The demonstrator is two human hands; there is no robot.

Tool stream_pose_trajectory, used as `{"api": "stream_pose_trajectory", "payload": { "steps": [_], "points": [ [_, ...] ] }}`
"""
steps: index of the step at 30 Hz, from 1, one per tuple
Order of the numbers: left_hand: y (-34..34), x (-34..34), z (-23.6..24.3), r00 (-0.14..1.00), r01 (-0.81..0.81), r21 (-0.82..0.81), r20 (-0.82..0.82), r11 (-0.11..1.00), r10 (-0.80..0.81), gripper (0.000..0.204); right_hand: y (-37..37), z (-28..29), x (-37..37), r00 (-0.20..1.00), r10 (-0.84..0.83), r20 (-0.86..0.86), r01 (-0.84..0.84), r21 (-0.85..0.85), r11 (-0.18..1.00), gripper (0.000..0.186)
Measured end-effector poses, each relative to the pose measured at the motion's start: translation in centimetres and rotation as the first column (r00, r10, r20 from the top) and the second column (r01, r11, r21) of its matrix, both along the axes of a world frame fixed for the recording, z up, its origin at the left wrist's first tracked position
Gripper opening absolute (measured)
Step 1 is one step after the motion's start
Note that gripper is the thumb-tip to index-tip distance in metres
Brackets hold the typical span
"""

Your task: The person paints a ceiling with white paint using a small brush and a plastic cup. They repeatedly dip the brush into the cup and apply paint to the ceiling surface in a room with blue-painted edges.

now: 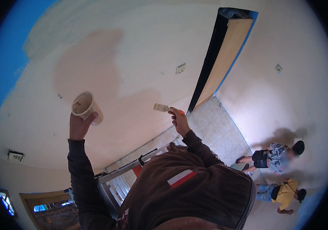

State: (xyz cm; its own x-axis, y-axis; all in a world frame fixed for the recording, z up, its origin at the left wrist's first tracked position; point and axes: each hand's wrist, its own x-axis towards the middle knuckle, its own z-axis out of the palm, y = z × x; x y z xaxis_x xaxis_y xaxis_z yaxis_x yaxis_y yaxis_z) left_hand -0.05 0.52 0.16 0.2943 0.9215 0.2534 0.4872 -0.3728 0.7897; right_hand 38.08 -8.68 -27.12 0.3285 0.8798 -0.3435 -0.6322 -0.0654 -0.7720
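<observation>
My left hand is closed around a translucent plastic cup with pale residue inside, held out at the left in front of a pinkish-white wall. My right hand, near the centre, grips a paintbrush with an orange handle and a pale, paint-coloured head. The brush points left toward the cup, with a gap between them. Below my hands, partly hidden by my brown top, is a metal ladder.
A tall wood-and-black panel stands in a blue-edged recess. Two people are at the right wall. Tiled floor shows below. A doorway, blue paint and wall boxes are also visible.
</observation>
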Motion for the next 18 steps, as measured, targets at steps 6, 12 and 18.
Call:
{"api": "stream_pose_trajectory", "payload": {
  "steps": [6,12,18],
  "points": [
    [-0.3,0.1,0.5,1.000,-0.002,0.015,-0.010,1.000,0.002,0.054,0.6,1.9,0.2,0.985,-0.063,0.161,0.063,0.004,0.998,0.031],
    [-0.2,0.2,-0.3,0.998,0.025,0.084,0.059,0.996,-0.030,0.067,2.2,13.9,1.7,0.931,-0.160,0.327,0.071,0.268,0.961,0.034],
    [-0.6,0.8,0.1,1.000,0.018,0.018,0.012,1.000,-0.019,0.076,1.8,28.6,-1.3,0.847,-0.138,0.514,-0.197,0.543,0.816,0.029]
  ]
}}
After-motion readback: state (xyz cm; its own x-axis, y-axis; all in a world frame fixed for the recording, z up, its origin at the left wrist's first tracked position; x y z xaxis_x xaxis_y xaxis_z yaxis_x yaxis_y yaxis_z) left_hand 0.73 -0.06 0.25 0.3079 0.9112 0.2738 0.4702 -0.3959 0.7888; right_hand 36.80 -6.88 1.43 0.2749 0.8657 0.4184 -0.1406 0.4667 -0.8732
